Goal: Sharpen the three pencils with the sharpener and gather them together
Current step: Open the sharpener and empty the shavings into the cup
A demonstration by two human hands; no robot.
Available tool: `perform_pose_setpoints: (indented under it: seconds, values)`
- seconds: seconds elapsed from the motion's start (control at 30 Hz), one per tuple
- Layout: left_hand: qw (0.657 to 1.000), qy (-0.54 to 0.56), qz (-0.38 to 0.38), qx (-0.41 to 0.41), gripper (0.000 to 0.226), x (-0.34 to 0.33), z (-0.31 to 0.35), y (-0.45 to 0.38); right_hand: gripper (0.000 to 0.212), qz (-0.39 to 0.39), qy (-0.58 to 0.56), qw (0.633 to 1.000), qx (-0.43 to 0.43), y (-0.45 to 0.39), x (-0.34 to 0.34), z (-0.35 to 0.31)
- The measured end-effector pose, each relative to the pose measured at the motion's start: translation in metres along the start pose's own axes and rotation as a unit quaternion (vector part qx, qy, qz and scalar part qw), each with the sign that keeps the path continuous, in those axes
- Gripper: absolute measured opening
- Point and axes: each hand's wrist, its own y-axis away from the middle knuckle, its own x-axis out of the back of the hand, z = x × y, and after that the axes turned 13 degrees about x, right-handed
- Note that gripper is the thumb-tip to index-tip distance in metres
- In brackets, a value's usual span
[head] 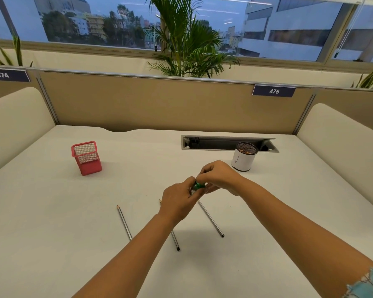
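Above table, mid-frame: both my hands pinch green sharpener, left hand, right hand. Three pencils lie beneath, apart. Risk: sharpener slipping from small grip, scattering pencils.

The bench is plain off-white. On it the square mesh pencil holder is red with a fine grid pattern. Well to the right of that holder, the round cup is white, with a dark mesh rim and a thin dark V-shaped mark. The sharpener shows green. The three pencils are grey with fine dark stripes. The panel label is navy with white numerals.
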Motion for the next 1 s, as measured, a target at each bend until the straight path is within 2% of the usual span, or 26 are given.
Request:
perform_pose_setpoints:
  seconds: [0.17,0.37,0.5,0.7,1.0]
  values:
    - [0.996,0.081,-0.023,0.038,0.029,-0.003,0.000,-0.005,0.021,0.018,-0.008,1.000,0.018,-0.001,-0.002,0.001]
    - [0.975,0.201,-0.054,0.080,0.028,-0.005,0.000,-0.009,0.024,0.052,-0.024,0.998,0.031,-0.004,-0.005,0.007]
    - [0.970,0.213,-0.069,0.092,0.023,-0.005,0.000,-0.013,0.026,0.080,-0.048,0.995,0.020,-0.005,-0.006,0.011]
    - [0.968,0.204,-0.095,0.107,0.033,-0.006,-0.007,-0.020,0.024,0.119,-0.121,0.985,-0.010,-0.008,-0.008,0.015]
    - [0.962,0.216,-0.129,0.106,0.039,-0.016,-0.007,-0.028,0.013,0.171,-0.322,0.926,-0.097,-0.009,-0.010,0.026]
